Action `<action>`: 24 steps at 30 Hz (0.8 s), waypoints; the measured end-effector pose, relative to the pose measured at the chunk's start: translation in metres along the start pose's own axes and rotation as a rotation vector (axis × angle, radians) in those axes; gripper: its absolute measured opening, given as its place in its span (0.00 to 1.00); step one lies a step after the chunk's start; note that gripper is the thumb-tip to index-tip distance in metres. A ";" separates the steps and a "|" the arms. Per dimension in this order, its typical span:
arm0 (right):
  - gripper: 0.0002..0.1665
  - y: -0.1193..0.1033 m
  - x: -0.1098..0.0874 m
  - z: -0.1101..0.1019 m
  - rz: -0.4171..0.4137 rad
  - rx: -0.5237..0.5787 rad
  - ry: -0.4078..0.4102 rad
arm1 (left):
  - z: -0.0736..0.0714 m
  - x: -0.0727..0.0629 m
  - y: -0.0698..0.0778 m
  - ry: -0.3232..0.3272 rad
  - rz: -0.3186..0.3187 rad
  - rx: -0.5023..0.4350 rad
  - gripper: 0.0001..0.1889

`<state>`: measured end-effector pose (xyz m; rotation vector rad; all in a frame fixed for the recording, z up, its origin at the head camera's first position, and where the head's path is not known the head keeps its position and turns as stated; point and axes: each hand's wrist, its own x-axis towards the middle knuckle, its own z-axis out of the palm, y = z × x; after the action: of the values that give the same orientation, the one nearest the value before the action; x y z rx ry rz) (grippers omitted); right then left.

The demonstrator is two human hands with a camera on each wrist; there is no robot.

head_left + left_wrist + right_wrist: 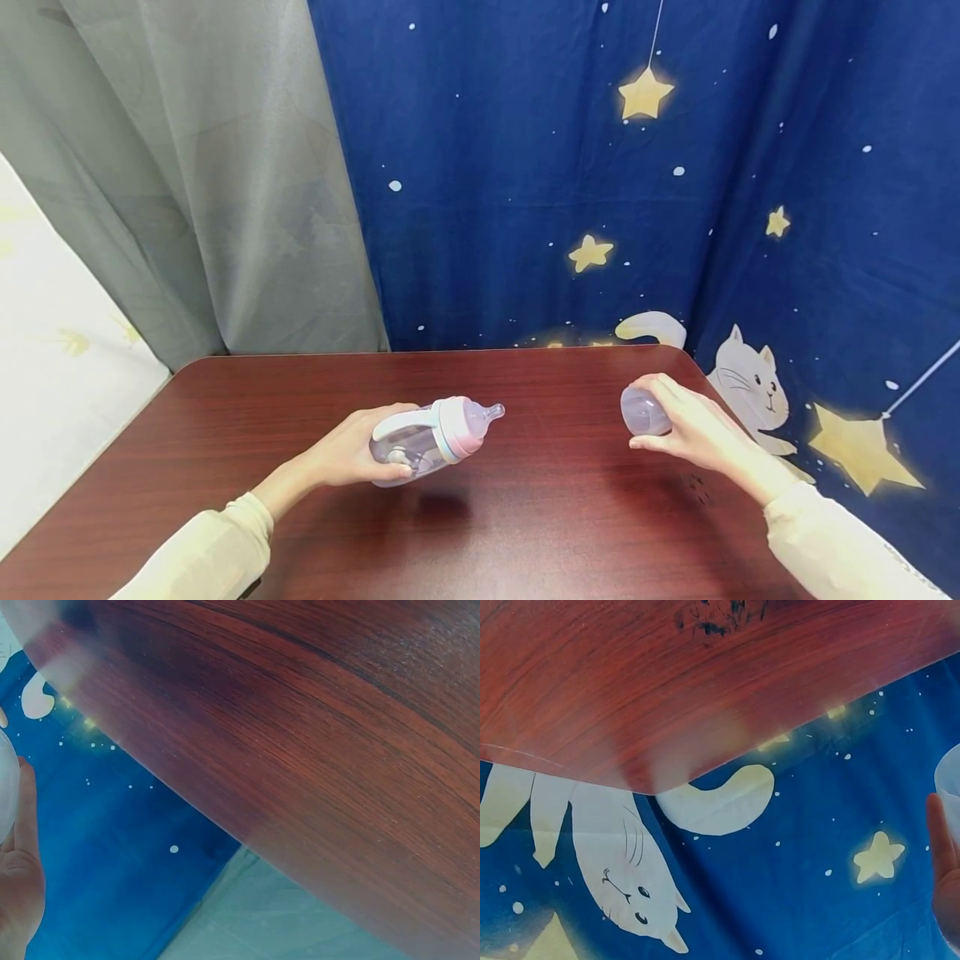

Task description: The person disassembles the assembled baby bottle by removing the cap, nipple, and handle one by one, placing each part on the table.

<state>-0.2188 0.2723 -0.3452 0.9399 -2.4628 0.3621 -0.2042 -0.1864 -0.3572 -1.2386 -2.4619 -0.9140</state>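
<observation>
A clear baby bottle point(420, 442) with a pink-and-white collar, a white handle and a clear nipple lies tilted in my left hand point(352, 450), the nipple pointing right. The fingers and thumb grip its body above the table, and a shadow falls below it. To the right, my right hand point(686, 421) holds a translucent cap point(643, 412) between thumb and fingers, its open mouth facing left. Bottle and cap are well apart. In the left wrist view only part of the left hand point(19, 892) shows at the edge; in the right wrist view, part of the right hand point(946, 885).
The dark red wooden table point(555, 517) lies under both hands. Behind it hang a grey curtain point(277, 208) and a blue curtain point(510, 167) with stars and a white cat. Dark marks point(700, 489) show on the table near the right forearm.
</observation>
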 end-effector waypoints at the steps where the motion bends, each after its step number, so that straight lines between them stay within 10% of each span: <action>1: 0.40 0.000 0.000 0.001 0.002 0.002 -0.005 | 0.000 0.000 0.000 -0.001 0.001 -0.001 0.33; 24: 0.38 0.008 -0.013 0.025 -0.028 -0.014 -0.040 | 0.002 -0.001 -0.002 0.003 0.010 -0.004 0.31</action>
<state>-0.2246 0.2755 -0.3739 0.9837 -2.4825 0.3198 -0.2051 -0.1871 -0.3603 -1.2490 -2.4500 -0.9184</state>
